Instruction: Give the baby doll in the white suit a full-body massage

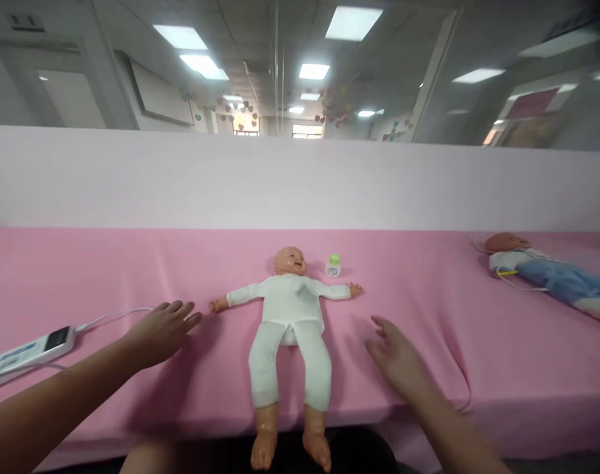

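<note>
A baby doll (pixel 291 299) in a white long-sleeved top and white trousers lies on its back on a pink-covered table (pixel 403 250). Its arms are spread wide, and its bare feet hang past the front edge. To the left of the doll, my left hand (pixel 164 329) hovers palm down near the doll's small hand, with its fingers stretched out. My right hand (pixel 393 355), slightly blurred, is held to the right of the doll with fingers apart. Neither hand touches the doll. Beside the doll's head stands a small white bottle (pixel 333 266) with a green cap.
A white handheld device (pixel 31 355) with a dark screen and a cable (pixel 112 316) lies at the left. On the far right rests another doll (pixel 556 270) in blue trousers, with a thin white tube or cord. A white partition (pixel 300 181) with glass above runs behind the table.
</note>
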A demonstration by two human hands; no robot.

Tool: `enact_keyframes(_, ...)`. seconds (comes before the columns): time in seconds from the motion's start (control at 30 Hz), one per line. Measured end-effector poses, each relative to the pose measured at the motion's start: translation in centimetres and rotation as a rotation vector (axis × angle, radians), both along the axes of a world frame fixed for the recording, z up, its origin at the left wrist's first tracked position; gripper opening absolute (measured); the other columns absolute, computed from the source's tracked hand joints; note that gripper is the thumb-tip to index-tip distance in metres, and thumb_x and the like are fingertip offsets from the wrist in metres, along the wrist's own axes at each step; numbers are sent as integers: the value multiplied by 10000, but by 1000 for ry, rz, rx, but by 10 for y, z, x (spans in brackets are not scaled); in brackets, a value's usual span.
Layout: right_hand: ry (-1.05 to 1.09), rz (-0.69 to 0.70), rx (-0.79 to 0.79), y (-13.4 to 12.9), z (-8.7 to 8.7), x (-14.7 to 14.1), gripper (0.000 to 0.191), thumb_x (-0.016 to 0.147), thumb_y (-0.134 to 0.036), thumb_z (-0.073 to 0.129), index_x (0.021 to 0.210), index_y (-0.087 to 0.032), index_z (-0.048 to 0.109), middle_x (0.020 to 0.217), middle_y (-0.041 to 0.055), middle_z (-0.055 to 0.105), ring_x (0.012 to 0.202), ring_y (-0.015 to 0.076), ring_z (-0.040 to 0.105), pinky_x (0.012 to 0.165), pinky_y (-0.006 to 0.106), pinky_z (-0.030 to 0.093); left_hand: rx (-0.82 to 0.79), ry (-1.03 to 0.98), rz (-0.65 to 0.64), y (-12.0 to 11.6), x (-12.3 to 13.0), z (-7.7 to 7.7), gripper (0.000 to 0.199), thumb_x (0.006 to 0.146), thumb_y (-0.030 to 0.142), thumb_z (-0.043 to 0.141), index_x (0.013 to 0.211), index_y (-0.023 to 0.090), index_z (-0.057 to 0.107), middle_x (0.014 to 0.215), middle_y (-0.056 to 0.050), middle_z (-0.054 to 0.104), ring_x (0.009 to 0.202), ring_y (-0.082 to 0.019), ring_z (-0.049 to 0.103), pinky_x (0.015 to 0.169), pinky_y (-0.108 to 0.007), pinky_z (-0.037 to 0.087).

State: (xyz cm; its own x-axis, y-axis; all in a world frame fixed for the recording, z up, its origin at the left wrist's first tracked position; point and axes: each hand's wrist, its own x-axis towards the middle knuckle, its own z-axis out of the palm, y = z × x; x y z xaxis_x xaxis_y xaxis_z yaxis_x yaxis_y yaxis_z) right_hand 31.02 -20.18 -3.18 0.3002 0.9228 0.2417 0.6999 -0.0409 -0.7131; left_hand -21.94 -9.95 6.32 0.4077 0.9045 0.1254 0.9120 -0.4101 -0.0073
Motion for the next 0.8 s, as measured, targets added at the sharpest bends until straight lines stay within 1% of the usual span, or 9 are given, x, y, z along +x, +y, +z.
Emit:
enact_keyframes(0.03,-28,7,38,-16,-10,-3,543,933,-447,541,1418,-202,544,1411,133,631,1274,299,630,1044,449,538,47,45,-17,11,-8,-1,343,766,214,659,1091,280,746,1258,-142,678,1178,-404,617,1053,-520,439)
enact_keyframes(0.1,-96,2,106,-38,-30,-9,461,942,-425,537,1343,-208,603,1342,125,676,1245,303,650,1057,485,542,125,113,29,31,-13,1,337,806,222,605,1119,248,728,1331,-176,635,1224,-441,579,1060,-581,419)
enact_keyframes(0.17,-162,3,177,-45,-43,-14,410,946,-409,542,1293,-214,638,1292,122,706,1201,309,677,1034,500,566,214,71,164,44,0,4,354,849,274,556,1164,217,705,1384,-191,600,1264,-458,550,1057,-602,418)
enact_keyframes(0.23,-241,-9,222,-42,-48,-19,375,933,-386,555,1248,-216,666,1243,120,733,1149,320,703,992,512,594,235,-117,309,51,25,5,439,902,385,509,1268,192,657,1422,-193,572,1271,-445,558,1035,-576,452)
enact_keyframes(0.33,-375,-18,241,-34,-49,-22,352,913,-355,574,1218,-221,687,1207,107,754,1102,325,727,946,512,622,20,-571,478,56,72,-1,564,951,554,440,1350,182,586,1371,-178,606,1094,-342,681,881,-449,556)
enact_keyframes(0.4,-449,0,251,-31,-51,-20,350,915,-344,578,1226,-231,691,1206,93,761,1085,314,739,918,486,643,-74,-657,453,59,97,-7,610,946,608,444,1378,195,565,1426,-174,572,1059,-318,700,873,-438,558)
enact_keyframes(0.5,-517,19,269,-31,-58,-13,349,920,-349,593,1236,-244,698,1202,83,769,1059,307,755,877,448,666,-120,-572,327,67,110,-18,633,928,615,483,1395,196,559,1499,-177,519,1189,-345,655,944,-450,533)
enact_keyframes(0.6,-538,11,277,-31,-65,-9,343,921,-352,610,1232,-250,715,1194,84,777,1040,312,765,848,423,675,-112,-460,228,73,96,-30,612,936,586,476,1394,188,556,1473,-172,556,1325,-375,564,1014,-476,498)
enact_keyframes(0.8,-574,-20,268,-33,-70,-11,333,923,-341,597,1221,-260,723,1185,84,780,1026,315,769,829,419,677,-57,-302,99,74,59,-57,572,914,569,519,1350,200,553,1413,-144,609,1268,-347,605,1024,-449,492)
